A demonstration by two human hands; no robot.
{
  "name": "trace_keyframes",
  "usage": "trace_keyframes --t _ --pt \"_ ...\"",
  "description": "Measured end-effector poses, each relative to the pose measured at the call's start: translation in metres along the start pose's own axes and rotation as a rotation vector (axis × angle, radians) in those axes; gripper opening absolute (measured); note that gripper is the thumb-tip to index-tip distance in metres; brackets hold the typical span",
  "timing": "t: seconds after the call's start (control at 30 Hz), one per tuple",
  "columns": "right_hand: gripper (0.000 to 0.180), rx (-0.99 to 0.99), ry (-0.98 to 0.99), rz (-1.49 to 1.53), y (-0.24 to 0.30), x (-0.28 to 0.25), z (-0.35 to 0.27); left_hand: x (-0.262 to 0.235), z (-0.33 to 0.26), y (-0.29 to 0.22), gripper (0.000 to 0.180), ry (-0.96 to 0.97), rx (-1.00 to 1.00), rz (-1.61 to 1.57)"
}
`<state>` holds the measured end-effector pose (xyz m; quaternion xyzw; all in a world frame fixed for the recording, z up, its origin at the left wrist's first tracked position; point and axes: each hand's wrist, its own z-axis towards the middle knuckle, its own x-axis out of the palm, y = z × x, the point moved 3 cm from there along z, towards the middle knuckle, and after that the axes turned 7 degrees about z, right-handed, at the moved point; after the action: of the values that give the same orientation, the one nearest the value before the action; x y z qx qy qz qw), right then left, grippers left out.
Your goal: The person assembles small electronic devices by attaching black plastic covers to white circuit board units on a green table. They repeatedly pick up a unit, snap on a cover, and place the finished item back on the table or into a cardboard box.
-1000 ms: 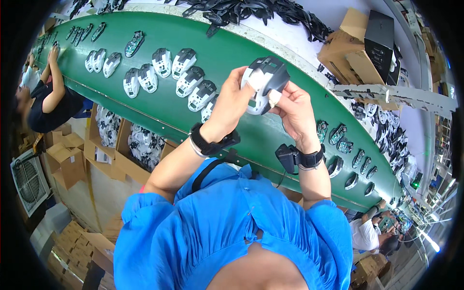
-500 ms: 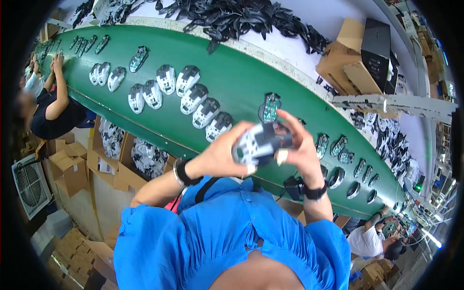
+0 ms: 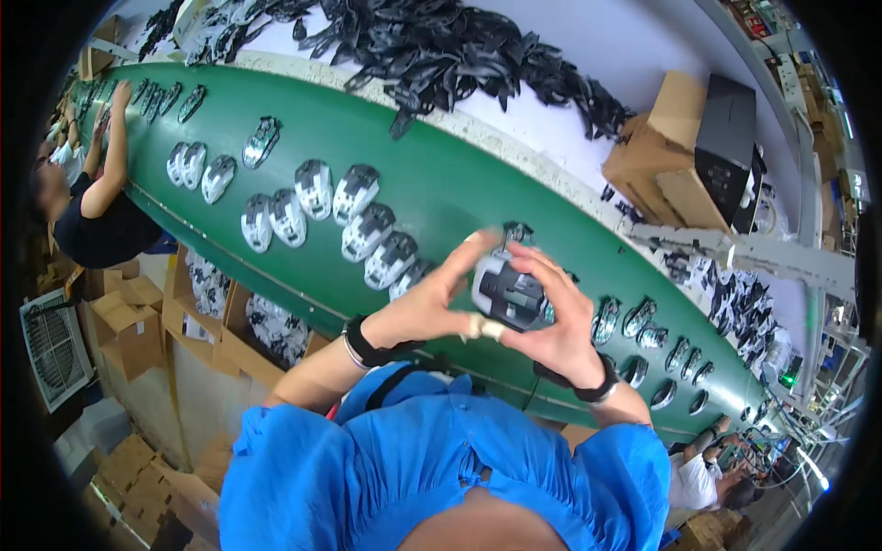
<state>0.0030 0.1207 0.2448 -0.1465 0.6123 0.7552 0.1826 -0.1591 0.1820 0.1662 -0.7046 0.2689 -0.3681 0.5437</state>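
Observation:
A white-and-black computer mouse (image 3: 508, 290) is held up over the green belt between my two hands. My left hand (image 3: 430, 305) closes on its left side with thumb and fingers. On the other side, my right hand (image 3: 560, 321) curls its fingers over the top, its thumb at the near edge. The mouse's black upper part faces up; its underside is hidden. Just beyond my fingers lies a mouse base with a circuit board (image 3: 517, 235), partly covered by my hands. White-and-black mouse shells (image 3: 369, 231) sit in rows left of my hands.
The green belt (image 3: 441, 193) runs from far left to lower right. More circuit-board bases (image 3: 640, 317) lie on its right. Black plastic parts (image 3: 459, 50) are heaped beyond, near a cardboard box (image 3: 648, 165). Cartons (image 3: 276, 331) of shells stand below left. A co-worker (image 3: 101, 216) sits at far left.
The mouse has been turned, so its black top shows more now. My right hand has moved further over it. The whole view has shifted slightly, with the belt lower in it.

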Motion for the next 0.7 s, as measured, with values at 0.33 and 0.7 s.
trace_keyframes --t 0.33,0.7 --pt "0.05 0.055 -0.231 -0.092 -0.182 -0.011 0.227 -0.057 0.058 0.05 0.046 -0.22 -0.267 -0.996" --pt "0.023 -0.128 -0.515 -0.792 -0.262 -0.06 0.24 -0.079 0.043 0.056 0.049 -0.301 -0.326 -0.752"
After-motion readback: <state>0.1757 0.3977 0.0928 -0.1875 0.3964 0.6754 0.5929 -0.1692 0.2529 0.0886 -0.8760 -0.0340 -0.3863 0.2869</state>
